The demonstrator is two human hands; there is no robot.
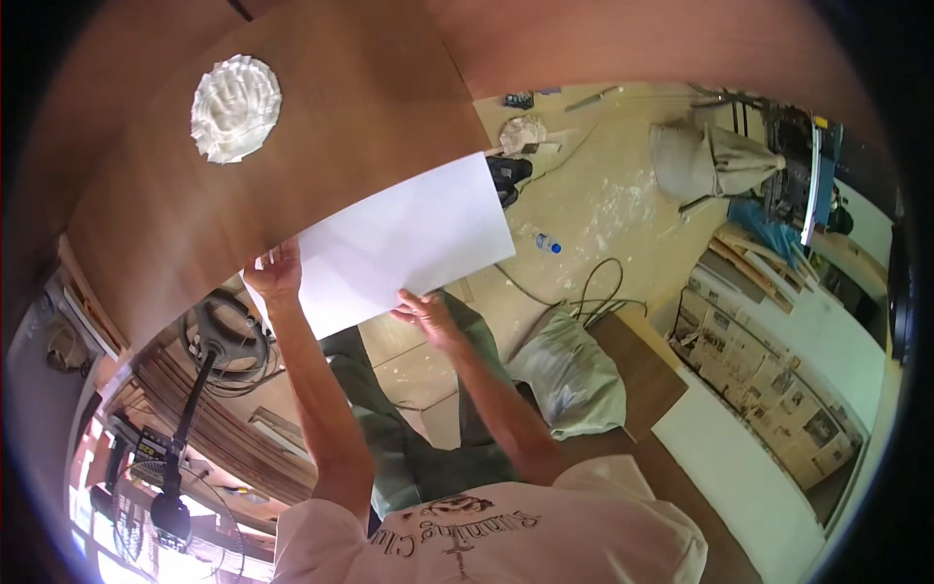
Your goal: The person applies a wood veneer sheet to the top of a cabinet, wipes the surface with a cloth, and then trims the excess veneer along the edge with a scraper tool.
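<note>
The counter [360, 97] offers room right of the rosette [235, 109]; along its near edge the sheet [399, 234] blocks the way down; the floor [605, 170] lies open between bottle [548, 242] and far sack [683, 162].

Counting out from one white sheet [389, 243]: two hands at its edges, one left hand [276, 273] and one right hand [426, 316]; one brown panel [350, 88] and one frilled white disc [235, 109] beyond it to the left; one blue-capped bottle [547, 242] to its right; two pale sacks [579, 375] and one newsprint-covered board [769, 389] also rightward; one fan [171, 514] to its left.
</note>
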